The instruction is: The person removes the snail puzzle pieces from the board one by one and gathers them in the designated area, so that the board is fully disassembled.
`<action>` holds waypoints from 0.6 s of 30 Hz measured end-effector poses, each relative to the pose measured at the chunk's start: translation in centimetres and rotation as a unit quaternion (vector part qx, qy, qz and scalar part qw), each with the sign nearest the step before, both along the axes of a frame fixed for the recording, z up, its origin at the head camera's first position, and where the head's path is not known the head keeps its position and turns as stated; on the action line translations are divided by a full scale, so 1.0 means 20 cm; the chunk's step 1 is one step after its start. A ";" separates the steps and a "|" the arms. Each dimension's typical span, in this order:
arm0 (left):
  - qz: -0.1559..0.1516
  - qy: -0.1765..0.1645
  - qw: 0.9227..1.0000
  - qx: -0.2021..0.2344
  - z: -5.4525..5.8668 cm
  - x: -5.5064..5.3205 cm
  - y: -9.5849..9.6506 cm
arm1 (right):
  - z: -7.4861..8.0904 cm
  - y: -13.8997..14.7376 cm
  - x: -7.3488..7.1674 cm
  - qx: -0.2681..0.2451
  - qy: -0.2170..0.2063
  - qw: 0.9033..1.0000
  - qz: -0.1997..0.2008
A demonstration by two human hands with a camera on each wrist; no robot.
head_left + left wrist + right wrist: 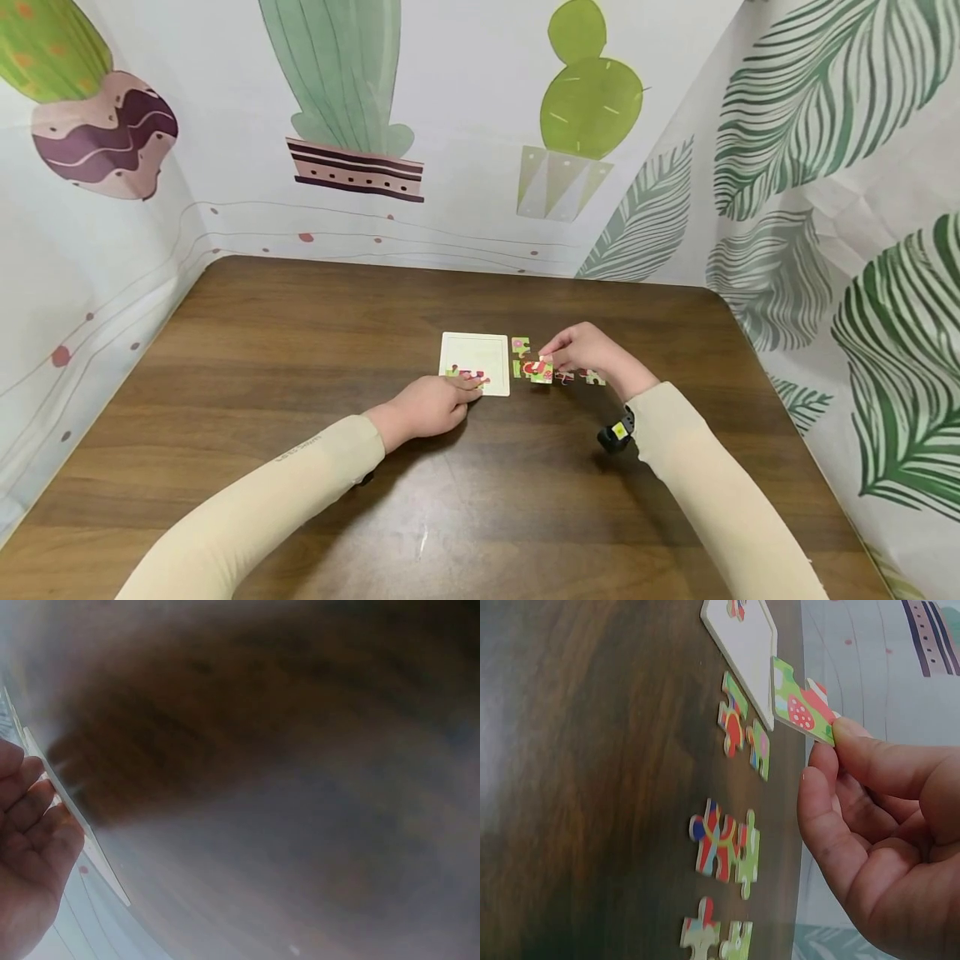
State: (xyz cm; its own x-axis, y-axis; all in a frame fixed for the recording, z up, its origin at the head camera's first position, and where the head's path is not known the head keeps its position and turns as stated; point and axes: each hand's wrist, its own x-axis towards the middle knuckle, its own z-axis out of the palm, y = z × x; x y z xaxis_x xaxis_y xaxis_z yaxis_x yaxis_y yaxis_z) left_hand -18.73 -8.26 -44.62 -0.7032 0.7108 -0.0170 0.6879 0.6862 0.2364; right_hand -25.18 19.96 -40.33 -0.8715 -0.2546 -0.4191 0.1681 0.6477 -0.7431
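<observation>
My right hand pinches a jigsaw puzzle piece, green and red with a white-dotted patch, between thumb and fingertips. It holds the piece up just right of a pale square puzzle tray. My left hand lies at the tray's front left, its fingers over a few joined pieces in the tray's lower part and partly covering them. In the left wrist view, the left hand is at the edge beside the tray rim, and most of that view is blurred.
Several loose puzzle pieces lie on the brown wooden table right of the tray, some under the right hand. A printed cloth wall with cacti and leaves borders the table's back and sides.
</observation>
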 end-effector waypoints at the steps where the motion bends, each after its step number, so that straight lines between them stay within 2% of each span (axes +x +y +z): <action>1: 0.000 0.002 1.000 0.000 0.00 0.00 0.00 | 0.01 0.01 0.00 0.002 0.001 1.000 0.001; 9: 0.003 -0.011 1.000 0.002 0.00 0.00 0.00 | 0.04 0.10 0.03 0.009 -0.001 1.000 -0.006; 18: 0.004 -0.010 1.000 0.005 -0.01 -0.01 -0.01 | 0.00 0.21 0.05 -0.017 -0.019 1.000 -0.014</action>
State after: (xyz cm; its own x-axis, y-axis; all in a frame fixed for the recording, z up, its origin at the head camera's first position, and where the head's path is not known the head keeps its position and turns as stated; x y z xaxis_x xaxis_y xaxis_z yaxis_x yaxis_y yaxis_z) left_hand -18.92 -8.41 -44.85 -0.7083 0.7055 -0.0238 0.6775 0.6889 0.2578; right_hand -24.12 24.16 -40.39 -0.8620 -0.2451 -0.4438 0.2143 0.6171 -0.7571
